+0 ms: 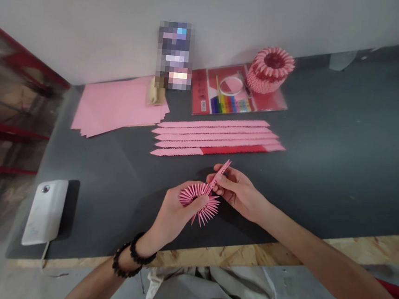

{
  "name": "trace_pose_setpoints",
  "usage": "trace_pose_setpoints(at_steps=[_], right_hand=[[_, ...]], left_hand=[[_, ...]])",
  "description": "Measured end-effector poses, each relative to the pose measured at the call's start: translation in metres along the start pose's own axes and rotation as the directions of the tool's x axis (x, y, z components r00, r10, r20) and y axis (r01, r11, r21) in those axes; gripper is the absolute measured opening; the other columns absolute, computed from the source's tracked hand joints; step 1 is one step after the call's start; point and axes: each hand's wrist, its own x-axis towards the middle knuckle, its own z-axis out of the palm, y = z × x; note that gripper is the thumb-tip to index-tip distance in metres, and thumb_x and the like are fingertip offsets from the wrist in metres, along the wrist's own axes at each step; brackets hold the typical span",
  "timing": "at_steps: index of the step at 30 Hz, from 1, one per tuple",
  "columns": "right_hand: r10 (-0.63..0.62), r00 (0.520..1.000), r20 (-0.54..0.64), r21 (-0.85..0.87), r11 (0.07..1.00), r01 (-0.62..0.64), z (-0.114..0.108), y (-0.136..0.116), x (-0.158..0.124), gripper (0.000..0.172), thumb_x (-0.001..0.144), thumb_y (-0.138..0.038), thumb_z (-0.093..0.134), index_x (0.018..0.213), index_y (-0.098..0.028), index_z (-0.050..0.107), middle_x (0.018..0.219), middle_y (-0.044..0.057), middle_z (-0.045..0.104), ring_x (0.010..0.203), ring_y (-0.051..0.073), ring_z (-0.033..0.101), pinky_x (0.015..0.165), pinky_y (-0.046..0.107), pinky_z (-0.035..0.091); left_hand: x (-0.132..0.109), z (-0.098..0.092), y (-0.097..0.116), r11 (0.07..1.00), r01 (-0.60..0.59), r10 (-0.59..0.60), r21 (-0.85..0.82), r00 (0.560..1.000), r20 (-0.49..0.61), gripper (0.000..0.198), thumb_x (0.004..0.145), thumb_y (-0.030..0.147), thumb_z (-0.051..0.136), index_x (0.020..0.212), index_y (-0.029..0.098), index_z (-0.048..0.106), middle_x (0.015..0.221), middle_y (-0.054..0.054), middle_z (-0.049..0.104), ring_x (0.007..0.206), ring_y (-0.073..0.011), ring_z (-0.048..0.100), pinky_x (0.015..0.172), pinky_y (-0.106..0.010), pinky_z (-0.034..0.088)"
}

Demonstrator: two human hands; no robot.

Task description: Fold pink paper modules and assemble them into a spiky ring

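My left hand (180, 210) is closed around a spiky ring of folded pink paper pieces (209, 209), its thumb pressed over the middle. Between the thumb and fingers of my right hand (236, 190) is a short strip of stacked pink paper pieces (222, 169), slanting up to the right. The strip's lower end meets the ring's upper right edge; whether they are joined I cannot tell. Just beyond my hands lie several long strips of folded paper (211, 134), side by side. They are pink, and the nearest one has a red stretch (234, 150).
Pink paper sheets (112, 104) lie at the back left, with a small tan object (156, 92) on them. A pink folded-paper pot (271, 72) stands on a red packet (199, 91) by the wall. A blurred-out upright object (175, 54) and a white device with a cable (45, 213) are also here.
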Motion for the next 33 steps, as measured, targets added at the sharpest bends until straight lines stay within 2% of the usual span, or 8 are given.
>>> trace_pose_setpoints(at_steps=[9,19,23,33], right_hand=[[-0.029,0.998,-0.052,-0.024,0.999,0.027,-0.0007,-0.0024,0.0011,0.038,0.078,-0.031,0.089,0.106,-0.02,0.067,0.091,0.003,0.075,0.07,0.01,0.063,0.062,0.023,0.05],[-0.042,0.999,0.004,-0.005,0.999,0.042,0.0,-0.0012,-0.0008,0.035,0.078,-0.029,0.089,0.101,-0.02,0.065,0.092,0.003,0.075,0.07,0.01,0.063,0.063,0.021,0.051],[-0.035,0.999,0.002,0.0,0.999,0.035,-0.0005,-0.0014,-0.0006,0.033,0.078,-0.028,0.089,0.099,-0.021,0.065,0.092,0.003,0.075,0.07,0.01,0.063,0.062,0.022,0.051],[-0.053,0.999,0.012,0.012,0.999,0.052,0.0007,-0.0006,0.0007,0.034,0.077,-0.029,0.09,0.097,-0.02,0.064,0.09,0.002,0.075,0.07,0.009,0.063,0.061,0.02,0.051]], left_hand=[[0.0008,-0.0005,-0.0027,1.0,-0.015,0.015,-0.003,1.0,0.026,0.034,0.083,0.041,0.082,0.107,0.017,0.076,0.098,-0.006,0.079,0.087,-0.0212,0.07,0.085,-0.033,0.055],[0.0016,-0.0013,-0.002,0.995,-0.06,0.061,0.077,0.998,-0.009,0.031,0.084,0.039,0.081,0.106,0.018,0.075,0.099,-0.006,0.079,0.09,-0.0218,0.07,0.086,-0.032,0.054],[0.0019,-0.0016,-0.0018,0.993,-0.079,0.082,0.09,0.996,-0.035,0.035,0.08,0.038,0.085,0.106,0.018,0.074,0.097,-0.005,0.078,0.087,-0.021,0.069,0.084,-0.031,0.054],[0.0028,0.0004,-0.0019,0.996,-0.041,0.043,0.076,0.999,-0.026,0.035,0.077,0.03,0.086,0.108,0.019,0.073,0.099,-0.004,0.078,0.089,-0.02,0.069,0.086,-0.03,0.052]])
